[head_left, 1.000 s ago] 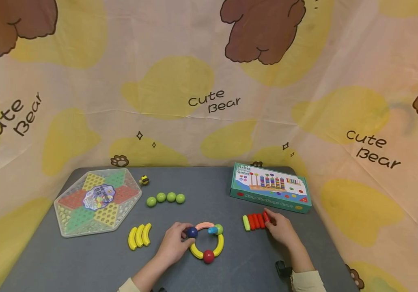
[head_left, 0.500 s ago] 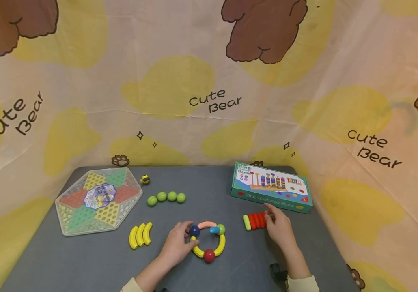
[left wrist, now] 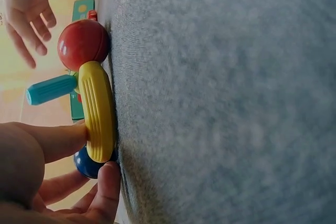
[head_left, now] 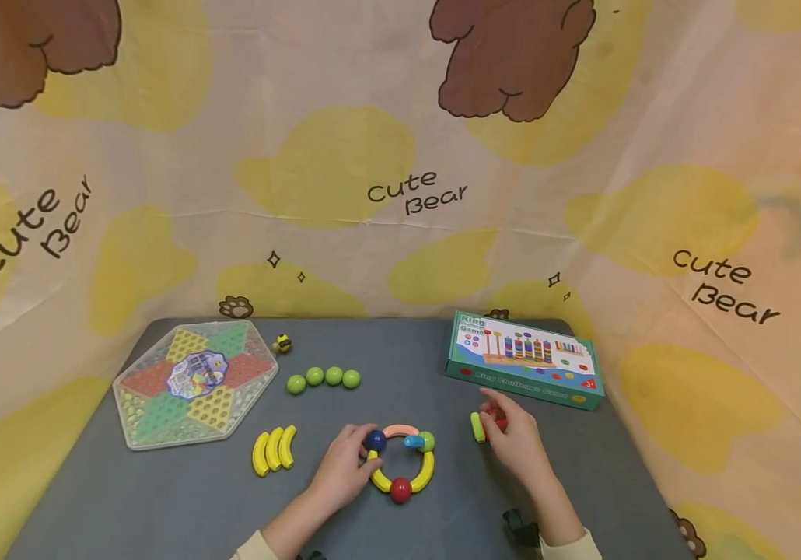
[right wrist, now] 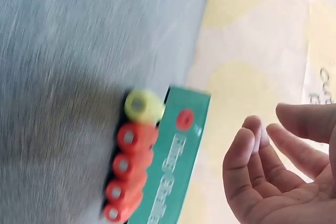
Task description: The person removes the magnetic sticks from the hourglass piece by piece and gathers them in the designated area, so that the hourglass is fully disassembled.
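Observation:
With thumb and fingers my left hand grips a ring of balls and curved sticks at its left side, by the blue ball and a yellow curved stick. A red ball forms the near end; a pink curved stick lies at the far side. From the green ball a blue stick juts up. My right hand hovers over a row of red sticks and one light-green stick, fingers loosely bent, holding nothing. In the head view it hides most of the red sticks.
Several green balls line up mid-table. Yellow curved sticks lie left of my left hand. A hexagonal game board is at back left beside a small bee toy. A Ring Challenge Game box sits at back right.
My right hand has come off the rightmost red stick and moved left over the row. My left hand keeps its hold on the ring, and the view has shifted slightly.

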`<state>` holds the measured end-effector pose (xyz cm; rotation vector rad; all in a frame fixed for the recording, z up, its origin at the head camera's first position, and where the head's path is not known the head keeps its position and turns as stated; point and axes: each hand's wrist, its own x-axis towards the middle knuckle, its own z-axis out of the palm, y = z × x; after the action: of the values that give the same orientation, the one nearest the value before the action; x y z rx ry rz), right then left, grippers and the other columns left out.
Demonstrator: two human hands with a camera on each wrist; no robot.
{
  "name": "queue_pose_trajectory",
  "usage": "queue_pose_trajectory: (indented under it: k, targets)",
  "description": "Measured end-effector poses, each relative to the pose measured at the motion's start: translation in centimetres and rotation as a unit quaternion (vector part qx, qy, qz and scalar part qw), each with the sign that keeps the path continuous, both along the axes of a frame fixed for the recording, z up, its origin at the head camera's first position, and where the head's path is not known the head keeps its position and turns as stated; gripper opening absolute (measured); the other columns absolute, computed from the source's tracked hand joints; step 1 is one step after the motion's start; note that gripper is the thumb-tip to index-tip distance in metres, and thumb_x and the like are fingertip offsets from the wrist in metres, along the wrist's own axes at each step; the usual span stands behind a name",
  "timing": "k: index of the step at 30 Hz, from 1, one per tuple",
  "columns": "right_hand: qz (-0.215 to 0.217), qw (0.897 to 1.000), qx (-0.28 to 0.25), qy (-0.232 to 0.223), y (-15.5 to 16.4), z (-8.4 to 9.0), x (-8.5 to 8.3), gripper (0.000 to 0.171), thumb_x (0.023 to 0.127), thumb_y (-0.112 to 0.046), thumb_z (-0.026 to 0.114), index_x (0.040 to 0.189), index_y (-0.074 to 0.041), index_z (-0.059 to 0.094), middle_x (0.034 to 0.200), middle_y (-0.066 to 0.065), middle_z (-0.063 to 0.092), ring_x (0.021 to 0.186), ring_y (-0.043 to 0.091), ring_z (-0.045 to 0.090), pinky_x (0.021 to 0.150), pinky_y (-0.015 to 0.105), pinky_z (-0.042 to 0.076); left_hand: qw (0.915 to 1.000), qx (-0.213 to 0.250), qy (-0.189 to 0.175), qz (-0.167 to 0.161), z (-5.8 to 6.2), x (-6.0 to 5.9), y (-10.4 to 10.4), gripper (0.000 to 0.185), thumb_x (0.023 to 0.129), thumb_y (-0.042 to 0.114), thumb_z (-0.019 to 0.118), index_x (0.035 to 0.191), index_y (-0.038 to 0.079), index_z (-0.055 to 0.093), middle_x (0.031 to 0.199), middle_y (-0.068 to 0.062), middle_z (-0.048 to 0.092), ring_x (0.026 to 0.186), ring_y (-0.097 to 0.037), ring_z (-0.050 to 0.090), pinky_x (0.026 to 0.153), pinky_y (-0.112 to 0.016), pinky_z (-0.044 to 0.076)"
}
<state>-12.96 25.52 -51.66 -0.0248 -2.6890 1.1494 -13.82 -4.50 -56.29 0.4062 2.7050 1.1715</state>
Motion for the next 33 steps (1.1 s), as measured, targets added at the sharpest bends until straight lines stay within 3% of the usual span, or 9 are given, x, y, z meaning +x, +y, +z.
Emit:
queue_pose_trajectory:
  k: [4, 8, 14, 20, 24, 33]
  targets:
    - [0.050, 0.998, -0.020, 0.018, -1.6, 0.1, 0.4, 0.047, 0.089, -0.006, 0.077, 0.134, -0.012, 0.064, 0.104, 0.007, 0.070, 0.087, 0.014, 0.064, 0.077, 0.028, 0.057, 1.0000, 0.004, -0.001, 0.003, 0.0, -0.1, 0.2, 0.049, 0.087, 0.015, 0.080, 0.131, 0.006, 0.061, 0.111, -0.006, 0.057, 0.085, -0.012, 0.055, 0.065, -0.023, 0.048]
    - [0.082, 0.996, -0.036, 0.004, -3.3, 0.4, 0.8, 0.057, 0.083, -0.004, 0.081, 0.135, -0.018, 0.063, 0.108, 0.001, 0.068, 0.090, 0.014, 0.063, 0.076, 0.025, 0.057, 1.0000, 0.007, 0.000, 0.002, 0.0, -0.3, 0.1, 0.048, 0.086, 0.014, 0.080, 0.130, 0.005, 0.062, 0.109, -0.006, 0.056, 0.084, -0.013, 0.054, 0.064, -0.022, 0.047]
    - [0.127, 0.991, -0.029, -0.011, -5.2, 0.7, 1.2, 0.063, 0.080, 0.002, 0.082, 0.136, -0.018, 0.061, 0.113, 0.005, 0.066, 0.097, 0.021, 0.062, 0.078, 0.027, 0.057, 0.9999, 0.008, -0.006, -0.002, 0.0, -0.3, 0.1, 0.050, 0.087, 0.015, 0.080, 0.132, 0.005, 0.061, 0.109, -0.006, 0.056, 0.082, -0.012, 0.054, 0.063, -0.022, 0.047]
    - [0.160, 0.986, -0.002, -0.055, -6.7, -0.1, 1.0, 0.059, 0.082, -0.010, 0.084, 0.136, -0.017, 0.062, 0.120, 0.009, 0.065, 0.097, 0.024, 0.060, 0.080, 0.031, 0.057, 0.9998, 0.009, -0.018, -0.003, 0.0, -0.2, 0.1, 0.051, 0.088, 0.016, 0.079, 0.133, 0.006, 0.060, 0.111, -0.007, 0.057, 0.082, -0.011, 0.055, 0.064, -0.023, 0.049]
    - [0.167, 0.982, 0.018, -0.083, -7.6, -0.8, 0.8, 0.050, 0.081, -0.012, 0.085, 0.128, -0.017, 0.067, 0.121, 0.005, 0.063, 0.097, 0.023, 0.057, 0.081, 0.035, 0.055, 0.9995, 0.012, -0.028, -0.007, -0.1, -0.2, -0.2, 0.051, 0.088, 0.016, 0.079, 0.134, 0.007, 0.060, 0.112, -0.007, 0.057, 0.083, -0.011, 0.056, 0.065, -0.023, 0.051]
    - [0.138, 0.984, 0.023, -0.115, -9.0, -1.8, 0.5, 0.027, 0.082, -0.013, 0.084, 0.107, -0.021, 0.075, 0.105, -0.006, 0.062, 0.095, 0.018, 0.053, 0.079, 0.033, 0.046, 0.9991, 0.024, -0.029, -0.020, 0.0, -0.2, -0.4, 0.050, 0.089, 0.016, 0.078, 0.134, 0.005, 0.060, 0.110, -0.008, 0.057, 0.083, -0.011, 0.057, 0.066, -0.024, 0.051]
